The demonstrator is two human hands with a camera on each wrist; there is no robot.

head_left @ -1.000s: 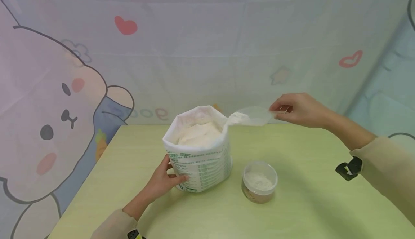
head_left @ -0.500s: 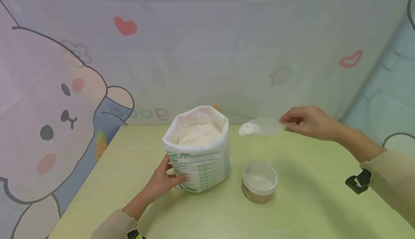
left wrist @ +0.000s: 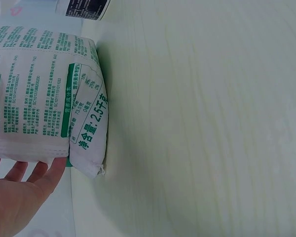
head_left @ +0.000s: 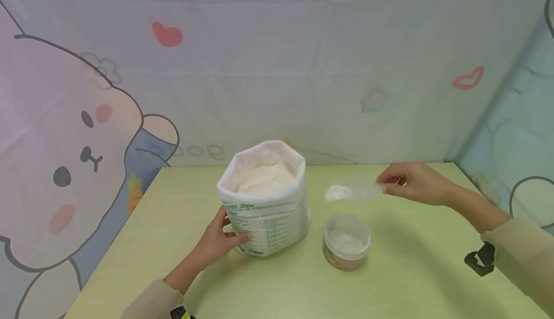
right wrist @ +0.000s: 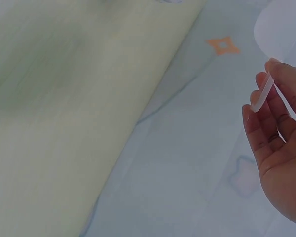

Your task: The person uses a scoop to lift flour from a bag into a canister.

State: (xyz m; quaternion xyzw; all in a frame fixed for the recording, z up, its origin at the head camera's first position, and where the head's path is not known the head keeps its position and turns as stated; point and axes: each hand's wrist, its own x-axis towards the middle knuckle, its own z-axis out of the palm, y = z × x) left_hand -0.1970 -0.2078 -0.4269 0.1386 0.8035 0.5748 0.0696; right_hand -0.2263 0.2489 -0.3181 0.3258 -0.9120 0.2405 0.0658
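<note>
A white bag of powder [head_left: 274,227] with green print stands open at the top, filled with pale powder. My left hand [head_left: 218,243] holds its lower left side, the thumb lying across the front; the left wrist view shows fingers [left wrist: 47,175] against the bag's printed side [left wrist: 34,98]. Between thumb and fingers my right hand [head_left: 417,184] pinches the handle of a clear plastic scoop [head_left: 362,190]. White powder [head_left: 338,193] lies heaped at the scoop's tip, above and behind a round clear jar [head_left: 346,262]. That jar stands open and contains some white powder.
Everything stands on a pale yellow-green table [head_left: 277,290]. A cloth backdrop [head_left: 277,69] with cartoon prints hangs right behind its far edge. Another patterned cloth [head_left: 519,131] hangs at the right. The bag and the jar stand a small gap apart.
The right hand has moved the loaded scoop away from the bag's rim, rightward and down to a place over the jar's far side. The left hand, the bag and the jar stay put.
</note>
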